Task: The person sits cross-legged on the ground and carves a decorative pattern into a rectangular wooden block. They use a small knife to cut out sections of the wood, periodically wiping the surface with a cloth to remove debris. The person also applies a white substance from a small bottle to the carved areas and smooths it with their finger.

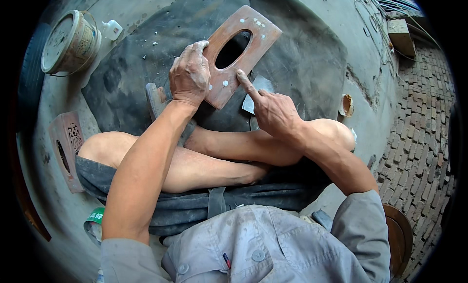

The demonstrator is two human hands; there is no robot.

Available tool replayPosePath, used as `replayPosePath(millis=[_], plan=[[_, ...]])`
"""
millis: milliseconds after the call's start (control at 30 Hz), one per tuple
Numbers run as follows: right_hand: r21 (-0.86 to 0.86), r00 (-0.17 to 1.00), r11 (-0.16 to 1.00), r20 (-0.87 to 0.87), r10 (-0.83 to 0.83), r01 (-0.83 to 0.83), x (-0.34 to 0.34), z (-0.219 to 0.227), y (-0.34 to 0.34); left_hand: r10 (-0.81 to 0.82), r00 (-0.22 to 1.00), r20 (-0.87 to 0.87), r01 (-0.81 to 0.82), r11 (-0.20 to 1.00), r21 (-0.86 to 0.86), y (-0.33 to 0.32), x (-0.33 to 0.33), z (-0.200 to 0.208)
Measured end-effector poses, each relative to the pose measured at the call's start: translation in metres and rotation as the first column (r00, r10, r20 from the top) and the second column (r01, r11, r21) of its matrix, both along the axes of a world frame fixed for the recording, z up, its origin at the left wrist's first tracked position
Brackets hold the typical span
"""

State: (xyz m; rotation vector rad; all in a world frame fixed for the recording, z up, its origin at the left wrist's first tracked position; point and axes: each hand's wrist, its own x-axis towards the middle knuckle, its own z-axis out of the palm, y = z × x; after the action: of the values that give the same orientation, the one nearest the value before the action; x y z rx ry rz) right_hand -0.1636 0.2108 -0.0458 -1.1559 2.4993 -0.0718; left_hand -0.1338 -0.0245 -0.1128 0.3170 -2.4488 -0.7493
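My left hand [191, 74] grips the left long side of a reddish-brown wooden tissue box cover [222, 77], its thumb side on the edge and its fingertips whitened with dust. The cover is tilted, with an oval opening in its face and several white filler spots near both ends. My right hand [274, 107] holds nothing I can see. Its index finger is stretched out, its tip on the face just below the oval, while the other fingers curl under. A pale sheet [248, 105] lies partly behind that hand. Beside my left wrist is a grey flat piece [154, 100], partly hidden.
A dark mat [312, 54] lies under my crossed legs. Far left stand a lidded bucket [73, 44] and a small white bottle [112, 30]. A carved wooden box [68, 149] is by my left knee. At right are a small round container [346, 105], cables and brick paving [414, 132].
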Motion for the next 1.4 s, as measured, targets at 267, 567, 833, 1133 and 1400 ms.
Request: replayPosePath(millis=[267,567,833,1133,1400], plan=[[-0.022,1.0,1.0,-0.001,0.021,-0.021,0.002,-0.002,-0.014,-0.006,1.0,-0.001,0.006,1.0,0.017,-0.002,-0.001,0.001],[-0.178,0.997,0.981,0.045,-0.065,0.072,0.0,-0.006,-0.012,0.0,1.0,-0.027,0.001,1.0,0.013,-0.002,-0.002,0.002],[-0.163,0.996,0.984,0.058,-0.062,0.071,0.015,0.002,-0.003,0.022,1.0,-0.001,-0.022,1.0,-0.001,0.001,-0.001,0.002],[-0.209,0.998,0.976,0.032,-0.059,0.065,0.03,0.02,-0.008,0.019,1.0,0.006,-0.019,1.0,0.02,0.0,-0.001,0.002],[0.059,0.996,0.998,0.08,-0.031,0.026,0.039,0.016,-0.015,-0.009,1.0,0.011,0.008,0.999,0.044,0.001,0.0,0.004]])
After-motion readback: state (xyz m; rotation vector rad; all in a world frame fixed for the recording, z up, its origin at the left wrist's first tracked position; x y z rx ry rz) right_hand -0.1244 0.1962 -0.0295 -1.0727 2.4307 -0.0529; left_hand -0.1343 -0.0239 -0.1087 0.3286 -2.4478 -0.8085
